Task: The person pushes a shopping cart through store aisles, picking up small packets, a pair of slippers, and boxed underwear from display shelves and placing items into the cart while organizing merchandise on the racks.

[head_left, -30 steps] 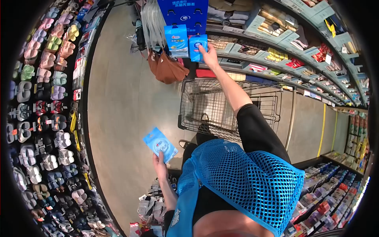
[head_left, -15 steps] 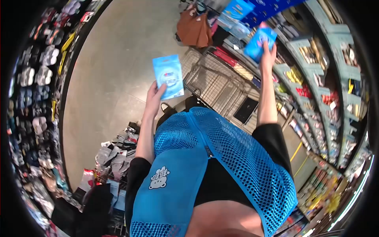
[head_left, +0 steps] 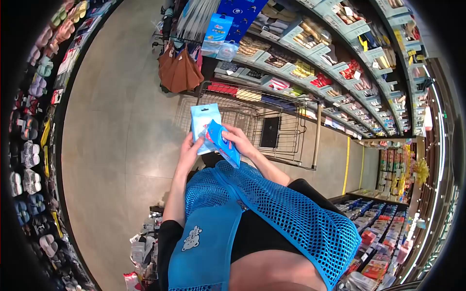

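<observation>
The pale blue packet (head_left: 206, 115) sits at your left hand (head_left: 189, 151), rising upright past the fingers with its hang-hole end farthest from you. You pinch its lower part, the thumb lying across the front and the other fingers curled behind. The deeper blue packet (head_left: 222, 144) is in your right hand (head_left: 239, 140), just beside the left. It leans at a slant across the lower right part of the pale one, its bottom end pointing back toward your vest. Your right thumb presses on its face and the hand is partly closed around its edge. Your left thumb ends close to the deeper blue packet; whether it touches, you can't fairly judge from this angle.

Directly below both hands is your blue mesh vest (head_left: 291, 213). Beyond them, and to the right of the right hand, stands the wire cart (head_left: 314, 140), with a dark panel (head_left: 270, 132) nearest that hand. Farther beyond the left hand hangs a brown folded item (head_left: 180, 72), beside a hanging blue packet (head_left: 217, 31). Shelves of boxed goods (head_left: 310, 34) run beyond the right hand, while well to the left of your left hand stands a footwear rack (head_left: 31, 155).
</observation>
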`<state>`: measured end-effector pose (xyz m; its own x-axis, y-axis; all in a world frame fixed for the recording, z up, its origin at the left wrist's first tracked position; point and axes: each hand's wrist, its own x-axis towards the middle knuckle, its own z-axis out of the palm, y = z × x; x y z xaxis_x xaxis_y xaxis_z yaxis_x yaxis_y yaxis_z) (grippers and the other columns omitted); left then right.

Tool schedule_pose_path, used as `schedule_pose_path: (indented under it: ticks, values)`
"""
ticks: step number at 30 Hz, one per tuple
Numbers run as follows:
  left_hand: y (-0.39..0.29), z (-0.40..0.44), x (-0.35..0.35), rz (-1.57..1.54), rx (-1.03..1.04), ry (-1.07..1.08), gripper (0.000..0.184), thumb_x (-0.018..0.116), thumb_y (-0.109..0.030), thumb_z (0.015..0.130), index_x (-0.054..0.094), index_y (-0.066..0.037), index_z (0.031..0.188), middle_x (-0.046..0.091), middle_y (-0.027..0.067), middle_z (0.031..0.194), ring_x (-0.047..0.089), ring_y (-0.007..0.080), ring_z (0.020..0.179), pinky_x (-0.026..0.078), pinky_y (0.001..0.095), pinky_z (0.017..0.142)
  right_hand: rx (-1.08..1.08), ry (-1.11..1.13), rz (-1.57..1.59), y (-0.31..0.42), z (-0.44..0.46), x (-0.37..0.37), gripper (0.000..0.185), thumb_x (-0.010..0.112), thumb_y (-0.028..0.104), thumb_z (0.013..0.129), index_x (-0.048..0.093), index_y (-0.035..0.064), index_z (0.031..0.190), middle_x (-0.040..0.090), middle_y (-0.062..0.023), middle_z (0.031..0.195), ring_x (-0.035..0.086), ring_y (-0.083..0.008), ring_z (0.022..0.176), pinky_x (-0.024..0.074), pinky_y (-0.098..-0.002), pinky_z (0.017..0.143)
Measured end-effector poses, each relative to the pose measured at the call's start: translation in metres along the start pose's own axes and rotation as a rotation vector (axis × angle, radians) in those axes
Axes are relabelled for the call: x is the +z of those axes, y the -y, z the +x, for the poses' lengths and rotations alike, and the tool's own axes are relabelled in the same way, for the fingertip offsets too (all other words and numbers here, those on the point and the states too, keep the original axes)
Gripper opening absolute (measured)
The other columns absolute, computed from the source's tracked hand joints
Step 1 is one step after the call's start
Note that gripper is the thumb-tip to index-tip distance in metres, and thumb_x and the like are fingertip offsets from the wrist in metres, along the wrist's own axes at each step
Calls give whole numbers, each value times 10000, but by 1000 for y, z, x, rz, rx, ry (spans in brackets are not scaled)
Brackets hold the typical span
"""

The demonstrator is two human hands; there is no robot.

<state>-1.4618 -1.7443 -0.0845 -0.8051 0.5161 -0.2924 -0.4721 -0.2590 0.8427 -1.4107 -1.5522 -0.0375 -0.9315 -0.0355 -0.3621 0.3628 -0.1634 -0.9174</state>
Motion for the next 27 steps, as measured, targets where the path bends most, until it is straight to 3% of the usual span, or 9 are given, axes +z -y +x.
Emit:
schedule_pose_path:
  ticks: [3, 7, 9, 12, 15, 17, 21, 23, 27]
  values:
    - [9, 2, 1, 86, -1, -19, 298, 552, -128, 869, 503, -4, 1136, 593, 52, 1036, 551, 110, 909, 442, 257, 804, 57, 28, -58, 0, 1, -3, 614, 571, 357, 841, 411, -63, 1259, 549, -120, 1141, 525, -157, 1011, 414, -269, 876]
    - [29, 19, -2, 174, 26, 29, 277, 574, -145, 858, 545, 6, 1089, 611, 53, 980, 552, 107, 876, 447, 253, 773, 238, -115, -197, -13, 4, -7, 641, 544, 445, 841, 445, -49, 1238, 584, -76, 964, 549, -107, 770, 456, -230, 683]
    - [14, 18, 8, 232, 80, -41, 249, 587, -160, 859, 571, 11, 1038, 615, 38, 916, 542, 90, 824, 451, 246, 723, 334, 50, -23, -20, 20, -18, 582, 501, 451, 870, 481, -19, 1211, 577, -57, 899, 527, -81, 674, 450, -219, 600]
    - [-5, 30, 9, 233, -20, 12, 255, 574, -160, 870, 563, 20, 1049, 608, 30, 921, 534, 83, 830, 442, 239, 729, 365, -32, 184, 30, 22, -2, 520, 384, 454, 927, 537, 4, 1136, 588, -56, 890, 546, -105, 719, 469, -252, 615]
    - [-14, 54, 15, 321, 45, 65, 304, 558, -163, 880, 526, 28, 1113, 601, 56, 953, 533, 95, 859, 437, 240, 753, 145, -112, 73, -15, 53, -25, 534, 373, 463, 927, 538, -7, 1119, 595, -71, 964, 542, -130, 802, 452, -246, 705]
    - [-20, 65, 19, 331, 90, 105, 344, 549, -164, 885, 495, 32, 1162, 594, 75, 976, 534, 103, 877, 435, 240, 765, 131, -184, -19, -13, 65, -39, 529, 393, 470, 919, 546, -12, 1071, 592, -55, 877, 521, -102, 692, 447, -248, 631]
    - [-37, 83, 16, 372, 171, -124, 561, 520, -262, 904, 287, 24, 1326, 541, 138, 1133, 534, 172, 994, 428, 258, 819, 1, -240, -101, 20, 95, -88, 444, 398, 406, 935, 554, 6, 1043, 589, -42, 861, 521, -89, 706, 446, -245, 614]
    - [-26, 76, 2, 307, 102, -329, 554, 502, -304, 908, 301, 0, 1325, 544, 147, 1132, 545, 195, 995, 438, 292, 825, -220, -325, -184, 27, 131, -126, 430, 398, 385, 938, 546, -9, 1027, 591, -59, 860, 536, -125, 777, 445, -275, 711]
    - [28, 38, -71, 412, -157, -513, 491, 479, -296, 911, 356, -9, 1289, 552, 131, 1112, 558, 174, 919, 456, 289, 762, -286, -395, -608, 66, 182, -185, 424, 416, 376, 928, 532, -25, 1001, 603, -130, 911, 544, -163, 840, 428, -304, 771]
